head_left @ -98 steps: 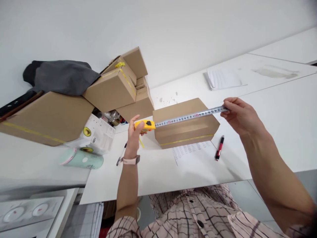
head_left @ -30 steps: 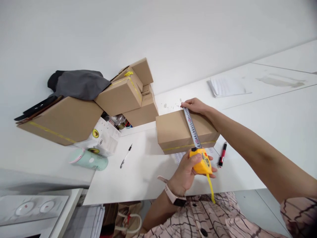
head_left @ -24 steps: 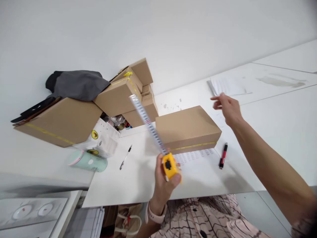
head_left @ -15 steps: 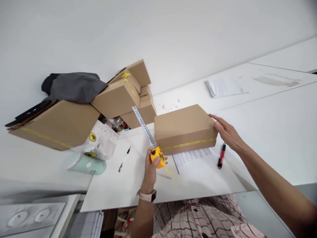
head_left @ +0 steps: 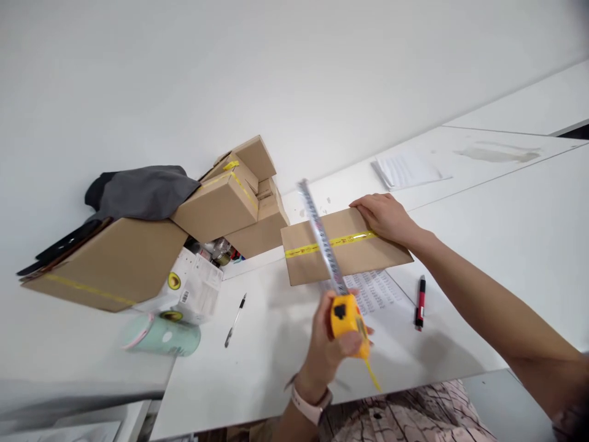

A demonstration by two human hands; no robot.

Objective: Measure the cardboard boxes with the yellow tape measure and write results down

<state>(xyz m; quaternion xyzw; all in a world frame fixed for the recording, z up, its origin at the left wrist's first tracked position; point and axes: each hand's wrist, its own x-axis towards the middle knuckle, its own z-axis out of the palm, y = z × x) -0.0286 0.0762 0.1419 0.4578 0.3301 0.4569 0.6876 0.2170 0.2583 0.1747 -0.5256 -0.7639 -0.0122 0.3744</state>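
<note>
left hand [head_left: 323, 351] closed round a yellow plastic tape measure [head_left: 348, 319]; right hand [head_left: 388, 217], half curled, grips a brown cardboard box [head_left: 364, 253]

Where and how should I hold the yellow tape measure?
Probably by its yellow case, coming from your near left side with the left hand, fingers wrapped around it. The case is a compact block at the near end, while the thin metal blade sticks out away from you, crossing the cardboard box in view. Gripping the blade would likely cover its markings.
</note>
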